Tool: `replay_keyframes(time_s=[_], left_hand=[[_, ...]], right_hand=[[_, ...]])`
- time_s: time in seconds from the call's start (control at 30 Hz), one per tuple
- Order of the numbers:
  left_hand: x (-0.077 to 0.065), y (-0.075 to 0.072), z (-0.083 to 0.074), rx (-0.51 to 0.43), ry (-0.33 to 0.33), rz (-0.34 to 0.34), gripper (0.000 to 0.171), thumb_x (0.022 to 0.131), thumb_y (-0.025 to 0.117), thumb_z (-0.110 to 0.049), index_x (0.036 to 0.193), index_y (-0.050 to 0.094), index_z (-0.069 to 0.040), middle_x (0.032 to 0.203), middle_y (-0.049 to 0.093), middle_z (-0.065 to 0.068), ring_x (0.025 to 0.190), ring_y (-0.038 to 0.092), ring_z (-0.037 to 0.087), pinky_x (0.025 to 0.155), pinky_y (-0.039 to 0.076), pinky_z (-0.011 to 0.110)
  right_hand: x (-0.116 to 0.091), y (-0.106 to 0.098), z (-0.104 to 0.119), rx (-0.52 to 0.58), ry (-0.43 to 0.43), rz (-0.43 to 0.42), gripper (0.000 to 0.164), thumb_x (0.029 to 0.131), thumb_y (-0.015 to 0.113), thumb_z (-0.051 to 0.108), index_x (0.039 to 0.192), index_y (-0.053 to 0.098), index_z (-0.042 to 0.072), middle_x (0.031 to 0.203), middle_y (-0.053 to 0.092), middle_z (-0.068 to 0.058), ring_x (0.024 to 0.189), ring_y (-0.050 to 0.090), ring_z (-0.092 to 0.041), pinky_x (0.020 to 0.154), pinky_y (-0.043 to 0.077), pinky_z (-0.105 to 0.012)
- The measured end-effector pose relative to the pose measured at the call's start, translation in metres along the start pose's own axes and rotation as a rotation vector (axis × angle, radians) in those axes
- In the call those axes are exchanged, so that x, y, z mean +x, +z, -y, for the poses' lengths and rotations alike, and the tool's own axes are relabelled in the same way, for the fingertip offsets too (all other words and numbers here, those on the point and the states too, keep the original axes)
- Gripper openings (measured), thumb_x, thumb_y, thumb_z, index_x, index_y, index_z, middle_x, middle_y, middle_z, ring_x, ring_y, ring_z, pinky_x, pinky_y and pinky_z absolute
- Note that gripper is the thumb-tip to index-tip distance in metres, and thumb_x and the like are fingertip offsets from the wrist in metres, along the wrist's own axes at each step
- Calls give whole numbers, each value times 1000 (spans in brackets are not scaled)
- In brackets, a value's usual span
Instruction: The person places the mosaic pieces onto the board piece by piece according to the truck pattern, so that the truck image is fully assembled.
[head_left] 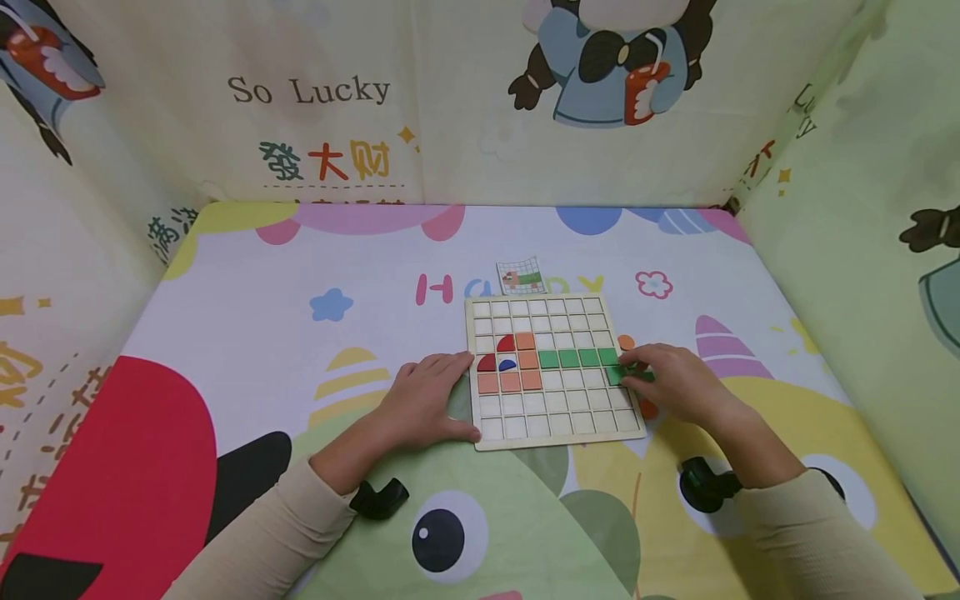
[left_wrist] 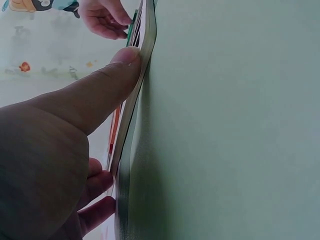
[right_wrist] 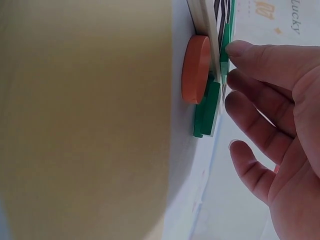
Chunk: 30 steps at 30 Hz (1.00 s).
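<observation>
A wooden grid board [head_left: 555, 426] lies on the table with square cells. Red quarter-round tiles [head_left: 506, 342], orange square tiles [head_left: 528, 359], a white tile with a blue half-round [head_left: 507, 364] and a row of green square tiles [head_left: 568, 358] fill some cells. My left hand [head_left: 423, 400] rests along the board's left edge, thumb by the near corner and fingers farther up. At the right edge, my right hand [head_left: 678, 383] pinches a green square tile [head_left: 614, 375] between thumb and fingertips, just below the green row's end.
A small printed pattern card [head_left: 521, 277] lies beyond the board. Beside the board's right edge are an orange round piece [right_wrist: 195, 70] and loose green pieces [right_wrist: 210, 109]. A patterned cloth covers the table [head_left: 247, 300], with printed curtains [head_left: 450, 100] around it.
</observation>
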<state>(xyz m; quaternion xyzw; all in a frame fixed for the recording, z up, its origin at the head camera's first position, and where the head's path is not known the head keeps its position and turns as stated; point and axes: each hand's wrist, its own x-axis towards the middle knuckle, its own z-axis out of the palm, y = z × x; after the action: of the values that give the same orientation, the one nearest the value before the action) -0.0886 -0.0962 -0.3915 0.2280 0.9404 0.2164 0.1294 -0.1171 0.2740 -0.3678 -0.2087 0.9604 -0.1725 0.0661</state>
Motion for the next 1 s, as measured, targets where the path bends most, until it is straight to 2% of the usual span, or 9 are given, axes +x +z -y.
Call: replay_keyframes(time_s=[0.4, 0.73, 1.0], left_hand=[[0, 1, 0, -3, 3, -7, 106, 74, 82, -57, 156, 34, -10, 154, 42, 7, 140, 36, 27, 104, 31, 55], [0, 1, 1, -3, -3, -2, 106, 73, 82, -57, 156, 35, -11, 154, 42, 6, 140, 36, 27, 104, 31, 55], [1, 1, 0, -1, -4, 1, 107, 73, 82, -58, 156, 34, -11, 154, 42, 6, 140, 36, 27, 105, 31, 55]], right_hand=[[1, 3, -1, 2, -12, -3, 23, 87, 78, 10, 107, 72, 1, 93, 71, -4, 88, 65, -28, 86, 50, -51], [2, 3, 2, 20, 22, 4, 25, 87, 78, 13, 109, 71, 1, 93, 70, -5, 88, 63, -28, 83, 50, -49], [-5, -10, -6, 36, 89, -66, 31, 88, 76, 13, 116, 70, 2, 100, 70, -13, 90, 61, -33, 75, 47, -44]])
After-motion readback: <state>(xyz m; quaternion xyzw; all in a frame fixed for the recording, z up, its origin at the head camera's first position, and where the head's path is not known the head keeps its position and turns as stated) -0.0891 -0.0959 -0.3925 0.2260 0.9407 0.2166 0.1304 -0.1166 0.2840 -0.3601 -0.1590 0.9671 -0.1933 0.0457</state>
